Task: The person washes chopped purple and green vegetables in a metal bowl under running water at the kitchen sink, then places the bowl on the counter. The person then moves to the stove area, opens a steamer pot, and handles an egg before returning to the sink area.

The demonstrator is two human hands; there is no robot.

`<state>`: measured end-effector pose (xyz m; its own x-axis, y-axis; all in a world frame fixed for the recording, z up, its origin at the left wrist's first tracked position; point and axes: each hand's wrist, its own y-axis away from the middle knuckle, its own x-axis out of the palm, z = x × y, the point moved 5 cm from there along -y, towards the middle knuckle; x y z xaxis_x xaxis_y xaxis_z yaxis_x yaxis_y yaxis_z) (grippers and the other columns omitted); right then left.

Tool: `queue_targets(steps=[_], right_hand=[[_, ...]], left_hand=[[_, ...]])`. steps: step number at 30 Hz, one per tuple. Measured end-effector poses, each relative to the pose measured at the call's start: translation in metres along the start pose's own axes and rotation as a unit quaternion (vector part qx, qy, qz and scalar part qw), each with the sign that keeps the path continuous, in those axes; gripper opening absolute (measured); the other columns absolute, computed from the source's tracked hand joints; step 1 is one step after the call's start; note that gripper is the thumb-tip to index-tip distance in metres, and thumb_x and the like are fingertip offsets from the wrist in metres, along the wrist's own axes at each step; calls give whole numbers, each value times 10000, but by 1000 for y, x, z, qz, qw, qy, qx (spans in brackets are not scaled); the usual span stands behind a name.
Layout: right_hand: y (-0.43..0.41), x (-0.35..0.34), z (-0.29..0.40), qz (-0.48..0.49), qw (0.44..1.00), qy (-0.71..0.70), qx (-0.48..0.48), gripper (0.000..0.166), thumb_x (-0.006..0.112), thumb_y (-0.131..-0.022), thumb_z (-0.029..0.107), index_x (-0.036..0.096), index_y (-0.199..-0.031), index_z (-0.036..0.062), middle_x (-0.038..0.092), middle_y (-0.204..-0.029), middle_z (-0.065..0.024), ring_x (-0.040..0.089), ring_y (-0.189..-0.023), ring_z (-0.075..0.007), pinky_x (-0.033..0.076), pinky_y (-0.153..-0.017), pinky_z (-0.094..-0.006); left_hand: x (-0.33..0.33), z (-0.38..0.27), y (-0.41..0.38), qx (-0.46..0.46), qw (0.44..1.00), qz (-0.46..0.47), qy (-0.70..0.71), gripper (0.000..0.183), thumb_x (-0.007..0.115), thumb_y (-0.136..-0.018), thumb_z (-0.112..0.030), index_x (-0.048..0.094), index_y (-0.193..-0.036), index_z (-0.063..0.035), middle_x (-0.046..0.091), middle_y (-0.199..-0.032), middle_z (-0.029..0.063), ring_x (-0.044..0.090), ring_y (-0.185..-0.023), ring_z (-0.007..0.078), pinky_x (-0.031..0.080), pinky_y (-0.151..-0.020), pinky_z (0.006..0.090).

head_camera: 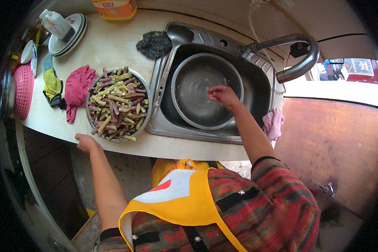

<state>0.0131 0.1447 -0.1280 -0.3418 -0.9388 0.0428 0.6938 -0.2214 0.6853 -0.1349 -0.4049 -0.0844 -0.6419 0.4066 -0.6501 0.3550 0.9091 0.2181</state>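
My right hand (222, 96) is over the metal basin (204, 119) in the sink, its fingers loosely bent and nothing visible in them. The basin looks wet inside, with a few small pale specks on its bottom. My left hand (87, 142) is at the front edge of the white countertop (176, 150), thumb side up; its other fingers are mostly hidden. Right of that hand, a metal bowl (149, 104) stands on the counter, heaped with cut purple and green bean pods (118, 102).
A ladle (179, 34) lies along the rim of the sink (258, 82), beside a dark scouring pad (154, 44). The faucet (312, 53) arches at right, near a pink cloth (273, 123). Leftward are a crimson cloth (78, 89), stacked plates (80, 37) and a pink plastic basket (23, 91).
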Motion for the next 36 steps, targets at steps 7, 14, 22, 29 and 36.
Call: queue_targets(steps=[7, 14, 22, 29, 36], right_hand=[[-38, 18, -49, -36, 943, 319, -87, 147, 608, -697, 105, 654, -830, 63, 648, -772, -104, 625, -689, -233, 510, -707, -353], [-44, 31, -58, -30, 842, 525, -123, 180, 636, -614, 170, 670, -783, 116, 630, -733, -131, 610, -692, -296, 478, -658, -399], [-56, 37, -59, -42, 838, 503, -208, 199, 635, -637, 105, 647, -834, 82, 629, -783, -142, 609, -699, -286, 473, -644, -371], [-66, 51, -60, 118, 850, 498, -121, 254, 633, -610, 50, 639, -860, 98, 628, -858, -152, 601, -784, -320, 475, -699, -404], [-52, 64, -66, 184, 857, 481, -22, 184, 604, -660, -8, 663, -810, 80, 649, -759, -118, 625, -707, -218, 492, -624, -356]], left_hand=[[-4, -3, 4, 5, 1000, 3, -25, 631, 378, -795, -389, 502, -1025, 185, 496, -1098, 349, 506, -1020, 436, 385, -892, 438], [-4, -5, 2, 3, 997, 9, -72, 640, 364, -787, -421, 518, -1051, 141, 518, -1121, 293, 518, -1016, 405, 389, -875, 456], [-3, -5, 6, -8, 999, 1, -47, 625, 363, -793, -406, 522, -1032, 150, 514, -1103, 318, 509, -1020, 428, 381, -901, 443], [-1, -3, 2, -2, 999, 14, -52, 626, 350, -799, -403, 522, -1023, 156, 508, -1106, 325, 505, -1028, 429, 383, -891, 450], [-5, -10, 12, 8, 998, 11, -61, 637, 334, -798, -406, 515, -1041, 155, 509, -1105, 324, 508, -1026, 424, 376, -897, 448]])
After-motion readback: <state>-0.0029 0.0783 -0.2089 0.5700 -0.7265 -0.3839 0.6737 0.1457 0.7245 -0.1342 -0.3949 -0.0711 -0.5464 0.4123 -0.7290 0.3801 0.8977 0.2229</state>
